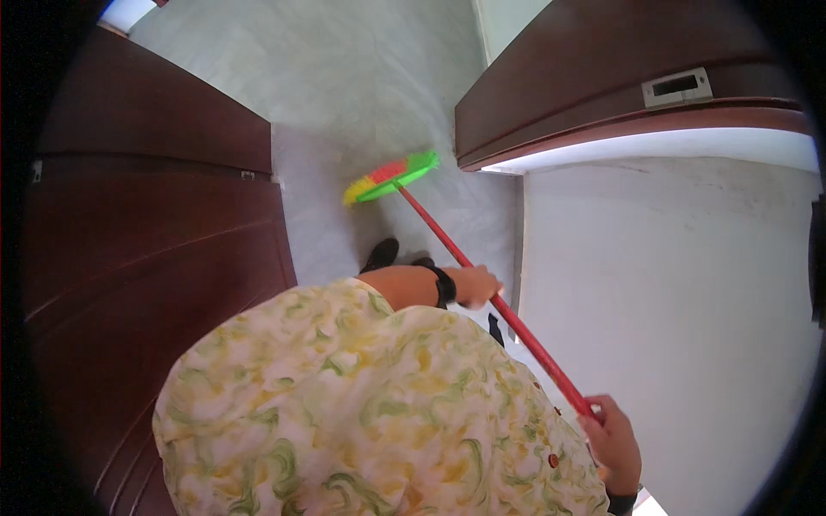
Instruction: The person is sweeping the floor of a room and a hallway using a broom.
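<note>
A broom with a red handle (439, 231) slants across the middle of the view. Its green head (381, 190) carries yellow, red and green bristles, slightly blurred, against the grey floor in front of my feet. My left hand (477, 287), with a black band on its wrist, grips the handle around its middle. Farther up, close to the handle's upper end, my right hand (613, 438) is wrapped around it; a dark band circles that wrist too. Part of my body is hidden by my loose patterned shirt (361, 413).
Dark reddish-brown wooden door panels stand on the left (161, 219) and at the upper right (581, 71), the latter with a metal strike plate (677, 88). A white wall (645, 258) rises close on my right. Smooth grey floor (310, 71) runs between the panels. A black shoe (382, 251) shows below the broom.
</note>
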A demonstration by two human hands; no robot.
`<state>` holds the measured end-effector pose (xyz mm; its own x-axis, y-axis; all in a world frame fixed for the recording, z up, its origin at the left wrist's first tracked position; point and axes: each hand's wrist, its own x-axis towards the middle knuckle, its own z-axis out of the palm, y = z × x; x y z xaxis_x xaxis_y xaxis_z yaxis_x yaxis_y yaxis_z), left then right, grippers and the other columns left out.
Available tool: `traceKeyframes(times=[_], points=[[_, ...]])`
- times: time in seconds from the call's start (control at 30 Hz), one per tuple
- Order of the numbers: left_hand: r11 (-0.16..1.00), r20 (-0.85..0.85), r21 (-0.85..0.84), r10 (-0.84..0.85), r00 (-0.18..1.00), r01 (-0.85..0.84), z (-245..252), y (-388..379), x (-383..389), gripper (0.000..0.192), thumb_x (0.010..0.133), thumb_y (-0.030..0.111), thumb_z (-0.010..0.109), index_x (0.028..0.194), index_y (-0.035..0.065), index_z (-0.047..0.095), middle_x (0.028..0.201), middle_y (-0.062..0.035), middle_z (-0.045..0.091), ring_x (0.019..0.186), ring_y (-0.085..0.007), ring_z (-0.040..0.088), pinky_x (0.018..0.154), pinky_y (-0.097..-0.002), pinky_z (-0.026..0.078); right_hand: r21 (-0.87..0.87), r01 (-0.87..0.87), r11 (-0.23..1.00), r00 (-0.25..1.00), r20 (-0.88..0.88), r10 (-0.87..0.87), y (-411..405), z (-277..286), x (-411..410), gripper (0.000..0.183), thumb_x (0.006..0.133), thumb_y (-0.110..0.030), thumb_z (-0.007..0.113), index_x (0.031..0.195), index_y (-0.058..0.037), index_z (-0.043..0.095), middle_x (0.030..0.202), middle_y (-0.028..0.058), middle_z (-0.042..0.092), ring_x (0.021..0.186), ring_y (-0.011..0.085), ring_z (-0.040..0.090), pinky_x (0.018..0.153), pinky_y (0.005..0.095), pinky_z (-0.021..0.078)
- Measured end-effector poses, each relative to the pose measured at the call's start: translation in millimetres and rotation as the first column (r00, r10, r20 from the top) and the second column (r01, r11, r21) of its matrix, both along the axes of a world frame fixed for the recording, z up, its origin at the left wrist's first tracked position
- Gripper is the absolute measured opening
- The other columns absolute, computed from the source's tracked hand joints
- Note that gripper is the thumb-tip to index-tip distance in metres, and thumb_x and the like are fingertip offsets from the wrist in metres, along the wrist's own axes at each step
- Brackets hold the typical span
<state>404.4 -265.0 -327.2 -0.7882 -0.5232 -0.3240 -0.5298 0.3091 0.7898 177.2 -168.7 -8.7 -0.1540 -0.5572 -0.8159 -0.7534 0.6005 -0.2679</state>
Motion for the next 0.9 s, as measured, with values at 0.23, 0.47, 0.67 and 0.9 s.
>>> traceKeyframes(times=[0.23, 0.47, 0.67, 0.9], points=[[0.87, 0.471, -0.374, 0.476, 0.743, -0.32, -11.7, -6.0, 26.5, 0.019, 0.083, 0.02, 0.05, 0.097, 0.0103, 0.06, 0.101, -0.0082, 0.06, 0.099, -0.0323, 0.054, 0.074, -0.0459, 0.047, -0.336, -0.37, 0.866, 0.91, 0.055, 0.411, -11.5, -82.8, 2.9, 0.025, 0.085, -0.022, 0.054, 0.104, -0.0052, 0.052, 0.076, 0.0191, 0.061, 0.07, 0.0346, 0.06, 0.062, 0.0382, 0.0466], [0.939, 0.21, -0.253, 0.289, 0.934, -0.234, 7.2, 33.7, -90.9, 0.024, 0.076, 0.014, 0.053, 0.1, 0.009, 0.058, 0.107, -0.0119, 0.056, 0.106, -0.0351, 0.047, 0.078, -0.05, 0.046, -0.249, -0.318, 0.915, 0.948, -0.094, 0.304, 59.1, -38.8, -89.5, 0.027, 0.086, -0.021, 0.052, 0.11, -0.0076, 0.051, 0.074, 0.0179, 0.061, 0.067, 0.0324, 0.061, 0.06, 0.0375, 0.0477], [0.994, 0.299, -0.109, 0.062, 0.952, -0.03, -5.5, -19.2, -25.9, 0.024, 0.078, 0.017, 0.052, 0.1, 0.0136, 0.061, 0.106, -0.0117, 0.057, 0.104, -0.0326, 0.049, 0.079, -0.0499, 0.045, -0.132, -0.07, 0.989, 0.986, 0.142, 0.089, 23.3, -74.9, -35.3, 0.021, 0.088, -0.015, 0.052, 0.105, -0.0028, 0.051, 0.061, 0.0008, 0.05, 0.053, 0.0072, 0.045, 0.048, 0.0231, 0.0371], [0.889, 0.462, -0.308, 0.452, 0.763, -0.339, -30.9, -76.9, 65.9, 0.031, 0.076, 0.009, 0.053, 0.105, 0.0166, 0.062, 0.11, -0.0082, 0.057, 0.111, -0.031, 0.047, 0.082, -0.0421, 0.048, -0.261, -0.18, 0.948, 0.94, 0.238, 0.244, -53.0, -135.2, 45.6, 0.025, 0.088, -0.019, 0.052, 0.106, -0.0026, 0.051, 0.067, 0.0064, 0.054, 0.059, 0.0115, 0.05, 0.055, 0.0265, 0.0417]])
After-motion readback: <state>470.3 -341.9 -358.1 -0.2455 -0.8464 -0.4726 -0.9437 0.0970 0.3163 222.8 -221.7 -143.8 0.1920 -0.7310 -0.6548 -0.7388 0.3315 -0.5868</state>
